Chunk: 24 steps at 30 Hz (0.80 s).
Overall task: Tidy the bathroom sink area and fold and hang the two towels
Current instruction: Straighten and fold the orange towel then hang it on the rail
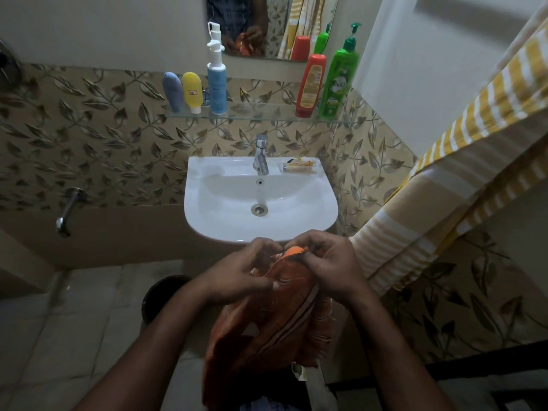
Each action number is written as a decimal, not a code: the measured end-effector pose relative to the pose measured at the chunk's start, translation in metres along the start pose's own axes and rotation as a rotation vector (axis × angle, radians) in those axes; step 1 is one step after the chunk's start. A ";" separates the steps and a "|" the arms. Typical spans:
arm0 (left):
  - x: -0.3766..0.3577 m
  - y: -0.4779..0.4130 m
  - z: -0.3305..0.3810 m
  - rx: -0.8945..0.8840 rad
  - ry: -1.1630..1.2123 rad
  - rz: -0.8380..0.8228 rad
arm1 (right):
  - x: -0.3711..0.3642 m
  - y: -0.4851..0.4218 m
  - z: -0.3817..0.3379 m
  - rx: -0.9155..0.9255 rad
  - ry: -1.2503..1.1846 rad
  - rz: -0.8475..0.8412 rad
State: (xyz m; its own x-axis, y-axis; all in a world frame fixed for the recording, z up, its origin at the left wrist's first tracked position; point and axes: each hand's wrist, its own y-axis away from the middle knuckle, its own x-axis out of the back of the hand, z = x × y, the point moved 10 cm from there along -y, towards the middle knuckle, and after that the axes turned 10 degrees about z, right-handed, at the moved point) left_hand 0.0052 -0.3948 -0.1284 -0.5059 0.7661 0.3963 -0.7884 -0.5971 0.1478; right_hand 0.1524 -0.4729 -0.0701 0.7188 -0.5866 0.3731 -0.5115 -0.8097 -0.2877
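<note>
An orange towel [278,315] with pale stripes and a fringed edge hangs bunched in front of the white sink [207,203], its top edge pinched by the left hand [237,271] and the right hand [329,262]. A yellow-and-white striped towel [444,185] hangs draped at the right. Small tubes [298,167] lie on the sink's back right ledge. Five bottles stand on the glass shelf [261,114] above.

Orange towel [275,315]: rough cloth. Sink [296,223]: glossy white ceramic. Tap [261,157]: shiny metal. Shelf [258,114]: clear glass.
</note>
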 end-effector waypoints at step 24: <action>-0.003 0.001 -0.003 0.270 0.344 0.727 | 0.036 0.011 0.014 -0.256 -0.350 0.494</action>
State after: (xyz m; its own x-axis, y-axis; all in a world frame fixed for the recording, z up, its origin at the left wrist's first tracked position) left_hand 0.0047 -0.3969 -0.1316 -0.9672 0.1733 0.1856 -0.1373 -0.9718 0.1917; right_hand 0.1791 -0.5030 -0.0719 0.4592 -0.8856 -0.0703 -0.8855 -0.4499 -0.1162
